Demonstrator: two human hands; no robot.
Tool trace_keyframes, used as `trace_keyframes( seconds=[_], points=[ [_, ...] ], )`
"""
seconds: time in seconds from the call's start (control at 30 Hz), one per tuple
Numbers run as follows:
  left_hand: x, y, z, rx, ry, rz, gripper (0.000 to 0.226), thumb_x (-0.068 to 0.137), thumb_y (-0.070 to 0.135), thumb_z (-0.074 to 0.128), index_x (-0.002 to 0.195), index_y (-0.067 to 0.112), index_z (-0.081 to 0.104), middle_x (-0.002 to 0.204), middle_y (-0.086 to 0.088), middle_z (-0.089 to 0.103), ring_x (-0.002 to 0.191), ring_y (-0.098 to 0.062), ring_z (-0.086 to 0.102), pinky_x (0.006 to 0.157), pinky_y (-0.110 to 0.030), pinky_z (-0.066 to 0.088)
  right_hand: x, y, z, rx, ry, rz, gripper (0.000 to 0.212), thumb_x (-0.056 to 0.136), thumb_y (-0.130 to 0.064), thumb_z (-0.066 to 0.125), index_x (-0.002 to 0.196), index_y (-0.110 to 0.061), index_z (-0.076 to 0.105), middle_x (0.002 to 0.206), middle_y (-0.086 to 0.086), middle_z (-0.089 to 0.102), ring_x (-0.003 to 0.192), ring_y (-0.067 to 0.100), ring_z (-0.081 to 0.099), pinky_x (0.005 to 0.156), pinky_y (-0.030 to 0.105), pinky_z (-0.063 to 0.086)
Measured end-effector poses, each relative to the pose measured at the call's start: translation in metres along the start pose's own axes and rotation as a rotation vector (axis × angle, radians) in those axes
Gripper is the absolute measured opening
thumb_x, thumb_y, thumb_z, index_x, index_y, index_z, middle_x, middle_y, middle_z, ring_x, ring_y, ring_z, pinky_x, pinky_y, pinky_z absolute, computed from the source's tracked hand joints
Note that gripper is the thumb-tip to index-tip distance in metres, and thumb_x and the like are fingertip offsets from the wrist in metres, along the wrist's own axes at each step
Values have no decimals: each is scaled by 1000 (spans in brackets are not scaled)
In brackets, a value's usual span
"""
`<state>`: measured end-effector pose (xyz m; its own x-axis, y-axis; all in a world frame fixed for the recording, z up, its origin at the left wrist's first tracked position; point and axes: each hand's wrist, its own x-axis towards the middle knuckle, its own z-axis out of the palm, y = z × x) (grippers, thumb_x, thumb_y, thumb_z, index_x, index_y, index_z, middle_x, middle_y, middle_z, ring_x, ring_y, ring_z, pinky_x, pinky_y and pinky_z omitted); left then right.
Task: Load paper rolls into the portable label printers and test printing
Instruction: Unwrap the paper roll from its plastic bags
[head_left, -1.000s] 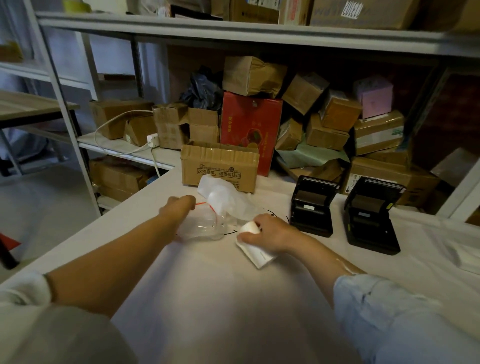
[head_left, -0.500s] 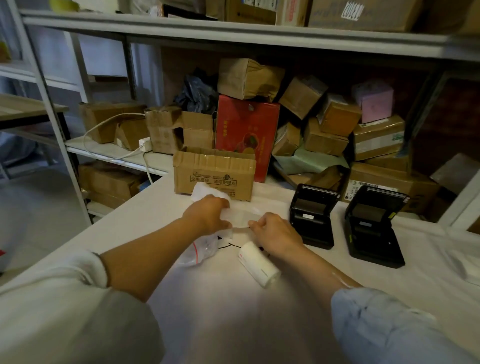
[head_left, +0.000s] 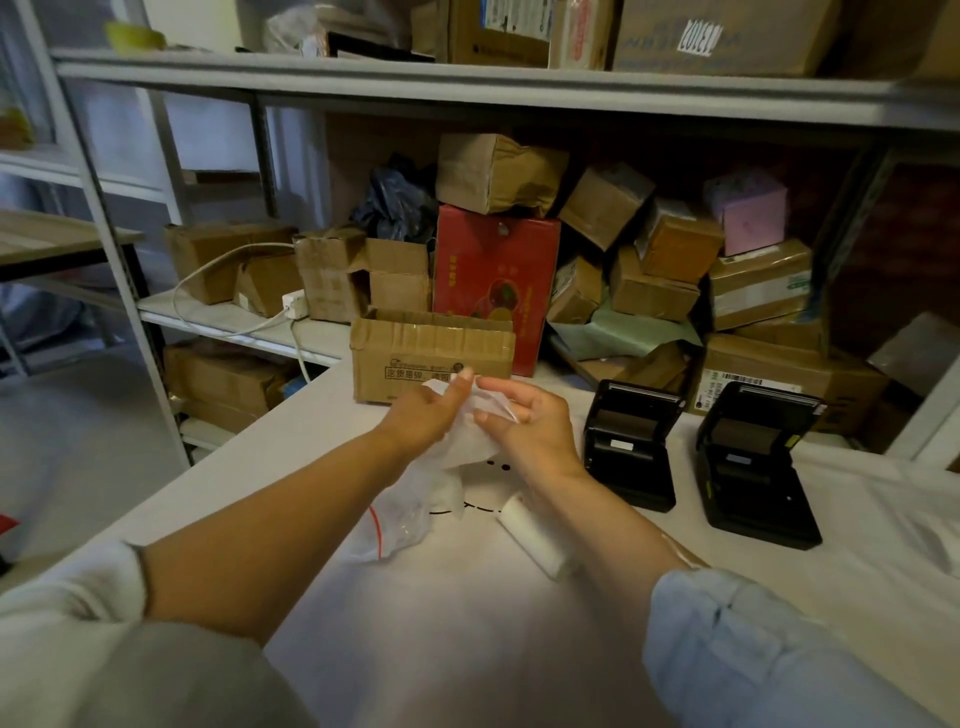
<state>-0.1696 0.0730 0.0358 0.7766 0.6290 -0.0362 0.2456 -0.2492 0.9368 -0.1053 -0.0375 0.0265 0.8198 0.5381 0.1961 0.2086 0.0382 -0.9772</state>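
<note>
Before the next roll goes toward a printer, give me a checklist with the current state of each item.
1. Left printer lid open: ok.
2. Right printer lid open: ok.
3. Paper roll out of the bag, lying on the table: ok.
4. Hands free to pick it up: not ok; left hand and right hand both hold the plastic bag.
5. Another roll inside the bag: cannot tell.
6. Printers powered on: cannot tell.
</note>
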Motion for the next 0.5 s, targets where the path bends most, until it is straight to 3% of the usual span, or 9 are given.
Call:
trace_keyframes(
  seconds=[0.07, 0.17, 0.3, 0.4, 0.5],
  points=[
    [2, -2, 2, 20, 20, -41, 53, 88, 58, 47, 104, 10, 62, 110, -12, 63, 105, -27, 58, 97, -42, 47, -4, -1, -2, 16, -30, 16, 33, 83, 0, 67, 115, -9, 67, 105, 5, 70, 93, 12, 67, 79, 18, 54],
    [2, 1, 0, 18, -60, -189, 31, 91, 41, 55, 101, 11, 60, 104, -9, 61, 92, -19, 56, 87, -34, 43, -7, 1, -8, 64, -45, 120, 24, 86, -17, 68, 109, -12, 71, 104, 2, 72, 96, 14, 66, 84, 23, 53],
    [-4, 3, 1, 24, -136, -230, 47, 88, 53, 53, 116, 15, 53, 104, -3, 59, 81, -12, 56, 81, -32, 39, -8, 6, -10, -8, -1, 77, 25, 86, -10, 66, 111, -13, 69, 104, 3, 70, 102, 17, 64, 89, 24, 52],
    [-7, 7, 1, -86, -65, -203, 26, 88, 35, 63, 100, 12, 58, 98, -5, 61, 90, -17, 56, 81, -32, 41, -9, 5, -9, -1, -10, 34, 24, 85, -5, 67, 108, -11, 69, 95, 2, 68, 94, 14, 64, 77, 13, 51],
    [-8, 14, -1, -330, -7, -169, 16, 85, 20, 68, 77, 14, 55, 85, -4, 63, 86, -18, 60, 72, -27, 49, -6, 0, -9, 97, 36, 97, 19, 83, -5, 71, 101, -11, 71, 92, 5, 71, 85, 14, 67, 77, 20, 55]
  ],
)
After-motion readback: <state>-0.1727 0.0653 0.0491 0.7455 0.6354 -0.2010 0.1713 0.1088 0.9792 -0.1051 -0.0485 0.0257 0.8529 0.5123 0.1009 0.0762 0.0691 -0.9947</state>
